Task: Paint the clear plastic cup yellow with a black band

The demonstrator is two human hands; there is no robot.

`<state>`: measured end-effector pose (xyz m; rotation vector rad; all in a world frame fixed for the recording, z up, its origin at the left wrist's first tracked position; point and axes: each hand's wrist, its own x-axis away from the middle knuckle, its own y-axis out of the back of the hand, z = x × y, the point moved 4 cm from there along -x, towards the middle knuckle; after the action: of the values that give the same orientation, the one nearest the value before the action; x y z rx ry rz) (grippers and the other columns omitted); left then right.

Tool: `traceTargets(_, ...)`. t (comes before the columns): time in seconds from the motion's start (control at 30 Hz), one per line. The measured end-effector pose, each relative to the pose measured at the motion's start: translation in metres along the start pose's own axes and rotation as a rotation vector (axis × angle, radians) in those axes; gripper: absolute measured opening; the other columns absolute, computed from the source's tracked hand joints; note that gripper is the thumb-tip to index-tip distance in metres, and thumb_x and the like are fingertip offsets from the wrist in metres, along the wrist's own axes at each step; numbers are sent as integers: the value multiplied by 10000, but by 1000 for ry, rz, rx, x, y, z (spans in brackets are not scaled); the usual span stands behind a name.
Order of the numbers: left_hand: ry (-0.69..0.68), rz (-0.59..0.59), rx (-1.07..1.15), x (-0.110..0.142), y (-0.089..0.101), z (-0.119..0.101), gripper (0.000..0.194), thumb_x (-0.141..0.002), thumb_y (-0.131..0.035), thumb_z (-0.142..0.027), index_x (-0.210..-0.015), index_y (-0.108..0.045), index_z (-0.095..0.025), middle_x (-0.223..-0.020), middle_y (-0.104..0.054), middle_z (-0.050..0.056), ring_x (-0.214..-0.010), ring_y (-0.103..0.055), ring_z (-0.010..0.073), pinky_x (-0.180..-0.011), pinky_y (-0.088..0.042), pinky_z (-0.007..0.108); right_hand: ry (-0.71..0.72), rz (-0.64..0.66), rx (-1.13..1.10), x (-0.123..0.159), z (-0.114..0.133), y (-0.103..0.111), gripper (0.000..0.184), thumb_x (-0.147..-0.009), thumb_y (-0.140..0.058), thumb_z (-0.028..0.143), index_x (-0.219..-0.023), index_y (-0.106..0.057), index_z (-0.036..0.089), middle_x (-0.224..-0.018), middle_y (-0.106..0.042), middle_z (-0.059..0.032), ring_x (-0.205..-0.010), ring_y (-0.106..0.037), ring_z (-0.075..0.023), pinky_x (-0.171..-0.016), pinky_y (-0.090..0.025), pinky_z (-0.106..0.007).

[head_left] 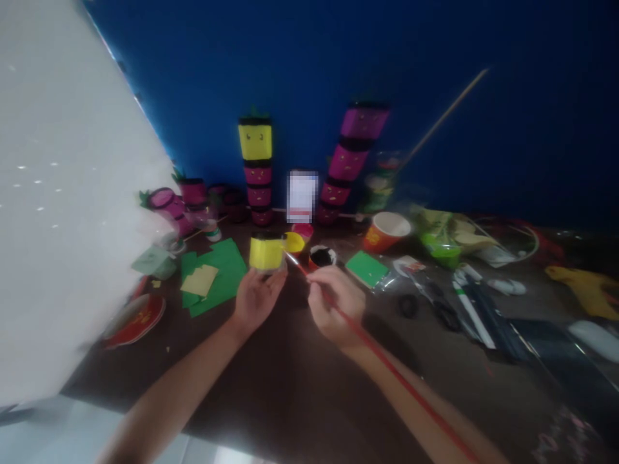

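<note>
My left hand [260, 296] is closed around the base of a small yellow-painted cup [265, 253] with a black band along its top. In my right hand [336, 303] is a long red-handled paintbrush [387, 361], pinched near its front end. The brush tip meets or lies very close to the cup's right edge; blur hides which. Just behind the hands stand a pot of black paint [322, 256], a pot of yellow paint [293, 242] and a pot of pink paint [302, 231].
Against the blue wall rise a stack of cups with a yellow top [255, 142] and a leaning magenta stack [349, 164]. Green paper [227, 264] lies left, a green pad [366, 269] right. Beyond are a red paper cup [389, 231], pens [474, 312] and a glue gun [585, 291].
</note>
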<state>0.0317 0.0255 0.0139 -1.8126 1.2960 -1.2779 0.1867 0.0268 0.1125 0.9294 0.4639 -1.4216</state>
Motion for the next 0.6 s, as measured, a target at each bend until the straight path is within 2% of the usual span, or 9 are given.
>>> traceTargets(0.1,6,41,-4,1,-1,0,302,-854,-449,-323,-925,-620,-85,-933,-693,168,-922,-670,200,-859,-521,293,-13,-11,25,-1,-1,0,170,-748,-524,60,-830,-597,190,-762,-632,-29,-694,-609,-148,-658,-510,-288)
traceTargets(0.3,26,12,-12,1,2,0,304,-841,-473,-313,-1003,-598,-89,-940,-693,164,-914,-672,213,-864,-520,327,-34,-5,31,-1,-3,-3,169,-757,-527,68,-841,-604,192,-781,-644,-29,-708,-616,-146,-668,-512,-279)
traceTargets(0.43,3,25,6,0,1,0,294,-845,-467,-312,-968,-609,-86,-935,-693,163,-925,-669,209,-861,-523,311,-45,35,12,1,-4,-4,144,-749,-526,74,-794,-608,184,-738,-634,-25,-668,-611,-140,-623,-511,-266)
traceTargets(0.53,-11,-12,38,0,0,0,277,-849,-461,-311,-917,-619,-94,-883,-701,145,-902,-674,207,-859,-528,319,-23,55,-4,2,-2,-3,139,-743,-514,74,-736,-606,177,-663,-610,-13,-623,-597,-136,-594,-509,-265)
traceTargets(0.6,-8,-32,50,0,-1,-1,285,-858,-449,-316,-893,-621,-91,-876,-701,146,-895,-677,206,-842,-538,312,-14,39,-4,2,-1,-1,156,-756,-507,69,-780,-623,171,-679,-627,-22,-634,-607,-137,-608,-520,-266)
